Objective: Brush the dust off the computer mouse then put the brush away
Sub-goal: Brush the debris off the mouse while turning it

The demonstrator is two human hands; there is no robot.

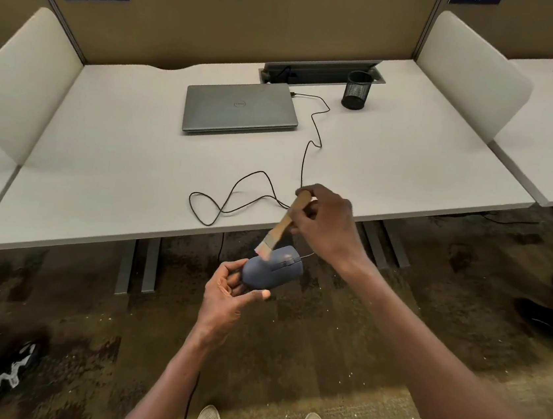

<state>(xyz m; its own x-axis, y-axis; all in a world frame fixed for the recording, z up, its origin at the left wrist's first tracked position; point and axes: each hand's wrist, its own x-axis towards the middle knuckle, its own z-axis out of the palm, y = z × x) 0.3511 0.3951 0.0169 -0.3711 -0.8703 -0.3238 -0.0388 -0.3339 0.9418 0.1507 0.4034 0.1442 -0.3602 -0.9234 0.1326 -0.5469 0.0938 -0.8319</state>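
Two hands work just below the middle of the frame, off the near edge of the table [101,162], which fills the upper half. On it lie a closed laptop [240,108] at upper centre and a black mesh pen cup [357,90] to its right, the likely home for the brush.

The left hand [224,293] cradles the grey computer mouse [273,271] from beneath, fingers curled round its rear. The mouse looks light, rigid and smooth-shelled, so it could slip; gripping its sides is safest, and its thin cable [302,164], trailing up to the laptop, may tug.

The right hand [323,223] pinches the wooden handle of the brush [287,221] near its top. Its soft bristles touch the mouse's upper shell. The brush seems light and stiff-handled; a light hold suffices.
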